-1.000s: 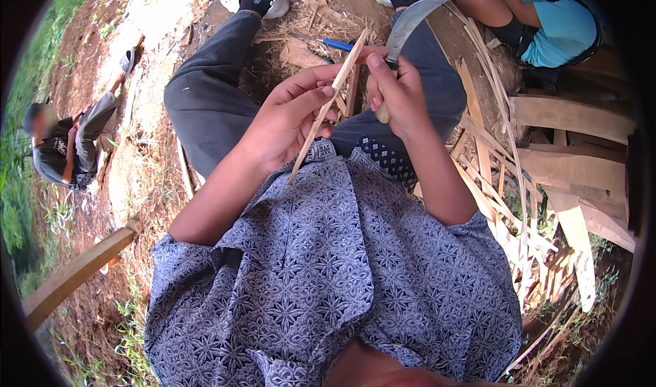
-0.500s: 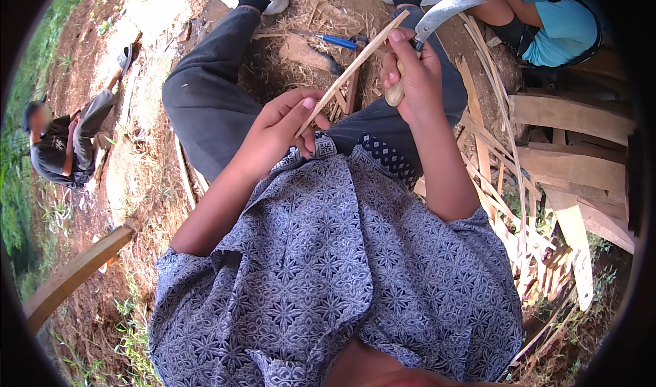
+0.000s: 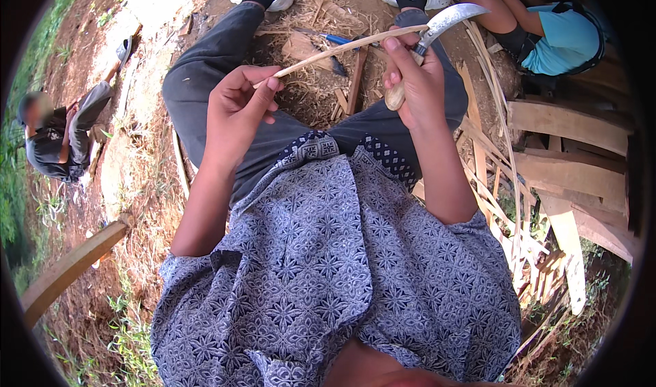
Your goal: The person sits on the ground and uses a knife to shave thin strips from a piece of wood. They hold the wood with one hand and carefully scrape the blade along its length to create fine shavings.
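My left hand (image 3: 242,110) pinches one end of a thin, pale wooden stick (image 3: 342,50) between thumb and fingers. The stick slants up to the right across the space between my knees. In my right hand (image 3: 415,79) is a sickle (image 3: 452,19) with a curved steel blade and a light wooden handle, gripped in the palm. The blade points away to the upper right. My right thumb and fingertips also touch the far end of the stick, close to the base of the blade.
Between my feet lie wood shavings, a wood block (image 3: 301,47), a blue-handled tool (image 3: 337,39) and a brown wooden piece (image 3: 357,81). Curved planks (image 3: 570,124) and long strips are stacked at right. A person in light blue (image 3: 564,38) sits far right, another (image 3: 58,137) far left.
My left hand has moved up and to the left, turning the stick from steep to nearly level. The stick's far end has swung right, towards the sickle blade.
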The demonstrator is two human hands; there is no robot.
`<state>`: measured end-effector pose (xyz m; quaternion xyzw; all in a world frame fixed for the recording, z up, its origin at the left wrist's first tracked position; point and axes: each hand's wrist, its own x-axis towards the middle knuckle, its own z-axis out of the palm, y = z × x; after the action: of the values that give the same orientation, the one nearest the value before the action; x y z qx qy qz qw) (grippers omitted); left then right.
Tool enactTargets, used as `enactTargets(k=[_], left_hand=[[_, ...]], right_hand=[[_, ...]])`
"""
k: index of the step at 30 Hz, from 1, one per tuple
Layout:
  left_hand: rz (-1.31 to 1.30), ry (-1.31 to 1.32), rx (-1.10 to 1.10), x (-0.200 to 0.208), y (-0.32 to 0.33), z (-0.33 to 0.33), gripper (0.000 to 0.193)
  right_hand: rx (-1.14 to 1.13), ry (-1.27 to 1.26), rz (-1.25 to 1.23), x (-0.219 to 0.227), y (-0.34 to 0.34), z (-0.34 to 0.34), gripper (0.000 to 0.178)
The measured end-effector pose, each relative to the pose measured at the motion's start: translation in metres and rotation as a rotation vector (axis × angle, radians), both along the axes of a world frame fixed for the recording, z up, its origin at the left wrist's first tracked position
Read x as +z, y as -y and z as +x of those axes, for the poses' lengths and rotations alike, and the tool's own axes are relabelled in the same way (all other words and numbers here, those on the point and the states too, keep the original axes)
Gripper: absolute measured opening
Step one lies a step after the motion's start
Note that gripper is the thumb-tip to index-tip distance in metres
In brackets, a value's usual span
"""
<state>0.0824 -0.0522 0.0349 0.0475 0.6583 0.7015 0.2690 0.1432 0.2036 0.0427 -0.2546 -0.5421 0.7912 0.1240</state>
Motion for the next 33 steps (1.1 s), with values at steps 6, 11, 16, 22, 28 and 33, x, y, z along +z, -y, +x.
enactTargets(k=[6,11,16,22,28,33], left_hand=[[-0.012,-0.022,0.007,-0.004,0.002,0.001,0.019],[-0.029,-0.049,-0.038,-0.006,0.004,0.004,0.02],[-0.03,-0.066,-0.025,-0.007,0.005,0.008,0.02],[-0.014,-0.138,0.124,-0.004,0.003,0.002,0.017],[-0.089,-0.276,0.31,-0.01,0.006,-0.005,0.016],[-0.001,-0.293,0.468,-0.008,0.033,-0.033,0.023]], right_hand=[[0.017,0.053,-0.01,-0.002,-0.002,0.0,0.022],[0.073,0.074,-0.006,-0.011,-0.008,0.002,0.022],[0.118,0.141,-0.004,-0.02,-0.014,0.001,0.021],[0.126,0.234,-0.034,-0.048,-0.011,0.006,0.016],[0.257,0.376,-0.048,-0.075,0.016,0.019,0.017],[0.336,0.569,0.081,-0.105,0.035,0.033,0.021]])
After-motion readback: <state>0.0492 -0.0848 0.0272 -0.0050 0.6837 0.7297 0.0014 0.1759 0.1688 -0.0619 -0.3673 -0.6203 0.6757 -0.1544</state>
